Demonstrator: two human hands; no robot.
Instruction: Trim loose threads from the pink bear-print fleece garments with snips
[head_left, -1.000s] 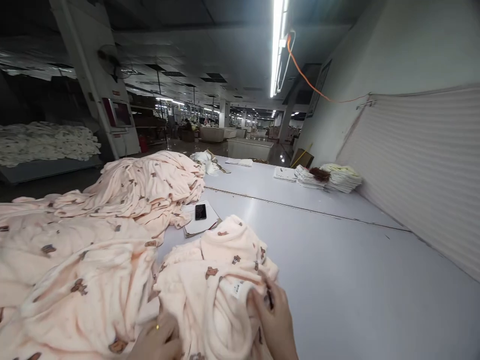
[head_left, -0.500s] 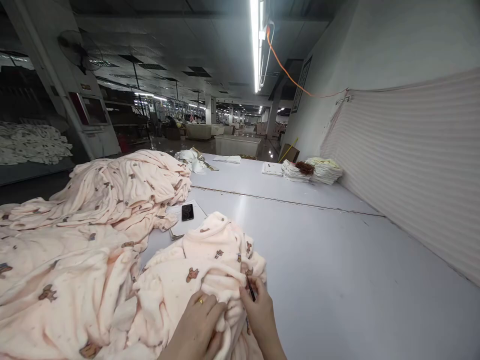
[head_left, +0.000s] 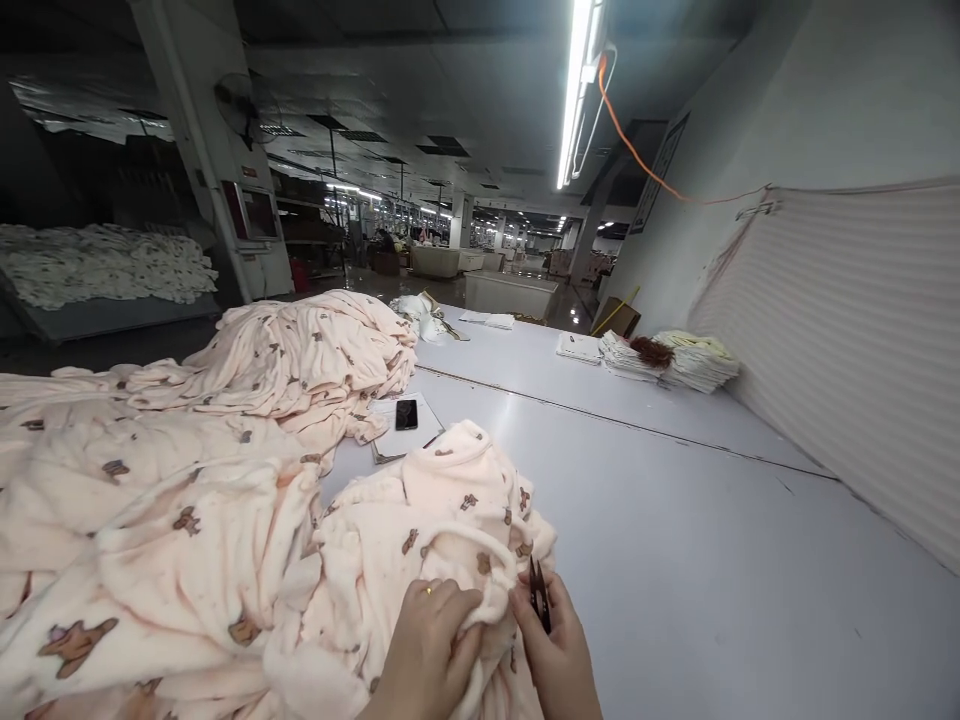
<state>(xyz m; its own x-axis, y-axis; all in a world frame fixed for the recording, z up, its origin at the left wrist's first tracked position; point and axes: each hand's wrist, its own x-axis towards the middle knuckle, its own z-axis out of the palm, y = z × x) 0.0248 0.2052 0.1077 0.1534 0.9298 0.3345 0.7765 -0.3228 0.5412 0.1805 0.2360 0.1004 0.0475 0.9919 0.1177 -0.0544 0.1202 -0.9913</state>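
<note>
A pale pink fleece garment (head_left: 450, 500) with small brown bear prints lies bunched on the table in front of me. My left hand (head_left: 435, 635) is closed on a fold of it; a ring shows on one finger. In my right hand (head_left: 555, 640) I hold dark thread snips (head_left: 538, 595), blades pointing up and away from me and slightly apart. The right thumb and fingertips also touch the garment's edge beside the left hand. Part of the snips is hidden inside the right hand.
To the left lies a large heap of the same fleece (head_left: 300, 350). A phone (head_left: 406, 414) rests on papers (head_left: 386, 440) beyond the garment. Stacks of folded white cloth (head_left: 697, 362) sit at the table's (head_left: 712, 540) far right, near a cloth-covered wall (head_left: 862, 330).
My view has turned a little left, so everything sits further right. The snips have come into fuller view, tilted up with their blades showing. Both hands stay at the garment.
</note>
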